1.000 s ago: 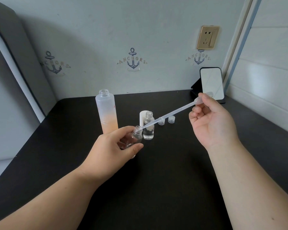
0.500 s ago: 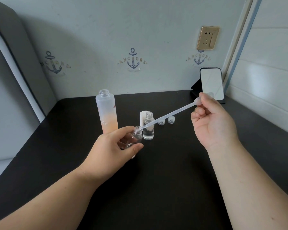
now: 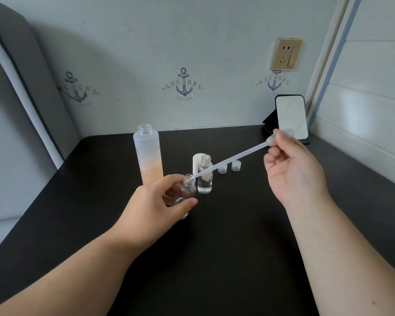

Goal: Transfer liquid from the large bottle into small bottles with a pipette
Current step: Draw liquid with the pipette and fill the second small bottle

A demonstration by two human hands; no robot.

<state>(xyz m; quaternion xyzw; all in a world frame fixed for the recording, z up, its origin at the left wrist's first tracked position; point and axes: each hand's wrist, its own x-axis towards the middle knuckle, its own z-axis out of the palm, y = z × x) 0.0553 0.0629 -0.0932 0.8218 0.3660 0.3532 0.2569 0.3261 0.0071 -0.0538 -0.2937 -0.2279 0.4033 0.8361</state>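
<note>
My left hand [image 3: 155, 201] grips a small clear bottle [image 3: 187, 188], tilted, thumb and fingers [image 3: 185, 204] curled round its body, its open neck clear of them. My right hand [image 3: 292, 169] pinches the bulb of a translucent plastic pipette [image 3: 233, 159] between thumb and forefinger; the other fingers are curled loosely. The pipette slopes down from the bulb, and its tip sits at the mouth of the held bottle. The tall frosted bottle [image 3: 148, 153], uncapped and peach-tinted in its lower half, stands on the black counter [image 3: 226, 236] just behind my left hand. Just beside the held bottle, on the side away from the tall bottle, stands a second small bottle [image 3: 205, 176] holding clear liquid, a white cap [image 3: 197, 160] behind it. Beyond it, further from the tall bottle, lie two small clear caps [image 3: 229, 167].
</note>
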